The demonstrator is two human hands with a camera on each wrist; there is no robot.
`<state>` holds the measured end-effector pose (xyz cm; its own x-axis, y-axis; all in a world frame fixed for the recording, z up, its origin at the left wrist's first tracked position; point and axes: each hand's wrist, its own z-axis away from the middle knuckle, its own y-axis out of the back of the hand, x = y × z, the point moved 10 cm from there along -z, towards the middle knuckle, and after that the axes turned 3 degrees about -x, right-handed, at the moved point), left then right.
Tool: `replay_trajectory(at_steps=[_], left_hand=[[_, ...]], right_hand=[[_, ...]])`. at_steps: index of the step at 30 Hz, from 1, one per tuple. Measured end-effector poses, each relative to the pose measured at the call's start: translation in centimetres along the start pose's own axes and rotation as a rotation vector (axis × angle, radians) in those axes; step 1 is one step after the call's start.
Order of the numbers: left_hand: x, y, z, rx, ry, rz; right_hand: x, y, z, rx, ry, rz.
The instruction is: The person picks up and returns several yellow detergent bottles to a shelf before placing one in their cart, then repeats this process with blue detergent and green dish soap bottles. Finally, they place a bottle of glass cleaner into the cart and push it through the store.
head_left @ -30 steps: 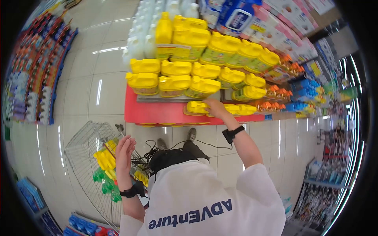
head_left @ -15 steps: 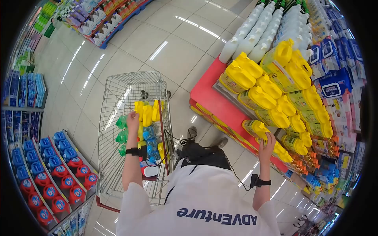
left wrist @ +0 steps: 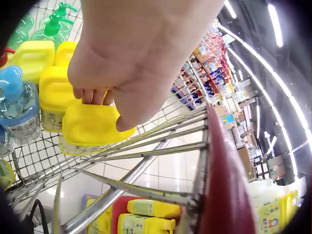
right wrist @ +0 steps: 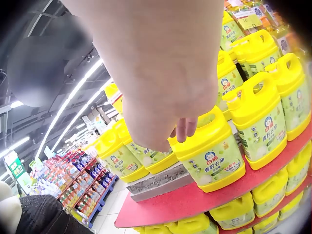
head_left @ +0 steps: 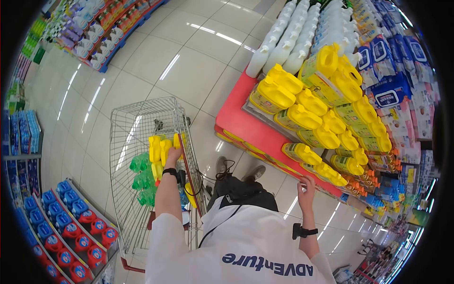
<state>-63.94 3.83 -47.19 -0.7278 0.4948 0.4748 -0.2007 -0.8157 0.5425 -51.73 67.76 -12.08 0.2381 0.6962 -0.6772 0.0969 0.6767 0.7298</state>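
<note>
Inside the cart (head_left: 124, 180) sit yellow jugs (head_left: 154, 149) and green bottles (head_left: 142, 182).

I count one left hand (head_left: 174, 154), one right hand (head_left: 306, 187), two black wristbands (head_left: 309, 232), two shoes (head_left: 255, 174), one wire shopping cart (left wrist: 225, 175) holding at least four yellow jugs (left wrist: 97, 124) and three green pump bottles (head_left: 143, 181).

The left hand (head_left: 173, 157) has free room above; the red cart rail (left wrist: 226, 170) stands rightward.

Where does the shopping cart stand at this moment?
In the head view, the shopping cart stands left of centre, left of the red display ledge.
</note>
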Motion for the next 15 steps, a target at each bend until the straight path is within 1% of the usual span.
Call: replay_trajectory(at_steps=[2,3,4,6,7,8,9,10,11,12,14,15], left_hand=[[0.2,1.1,1.4,0.043,0.084,0.166],[0.0,1.9,2.6,0.119,0.099,0.505],[0.9,2.9,3.7,0.121,0.097,0.508],[2.1,5.2,6.9,0.054,0.18,0.683],[3.3,6.7,9.3,0.139,0.098,0.777],[4.5,8.0,12.3,0.147,0.097,0.772],[6.3,9.7,15.6,0.15,0.073,0.764],[7.3,11.2,18.5,0.149,0.052,0.754],[8.5,12.4,21.2,0.13,-0.106,0.612],[9.7,13.2,23.1,0.135,-0.112,0.614],[14.7,14.1,28.1,0.125,-0.286,0.512],[16.8,14.6,30.8,0.128,-0.294,0.516]], right_hand=[[-0.1,-0.5,0.3,-0.009,-0.045,-0.034],[-0.2,-0.9,0.4,-0.036,-0.078,-0.068],[-0.3,-1.1,0.2,-0.035,-0.074,-0.069],[0.3,-3.4,0.1,-0.153,-0.139,-0.125],[-0.7,-4.4,-0.3,-0.198,-0.117,-0.154],[-1.4,-5.1,-0.8,-0.203,-0.117,-0.162],[-2.8,-6.5,-1.4,-0.263,-0.069,-0.202],[-4.4,-7.9,-1.9,-0.323,-0.024,-0.24],[-8.1,-9.1,-2.6,-0.378,0.102,-0.201],[-12.5,-10.5,-3.8,-0.429,0.233,-0.158],[-18.6,-12.0,-4.5,-0.484,0.377,-0.237],[-22.1,-12.4,-4.4,-0.515,0.42,-0.34]])
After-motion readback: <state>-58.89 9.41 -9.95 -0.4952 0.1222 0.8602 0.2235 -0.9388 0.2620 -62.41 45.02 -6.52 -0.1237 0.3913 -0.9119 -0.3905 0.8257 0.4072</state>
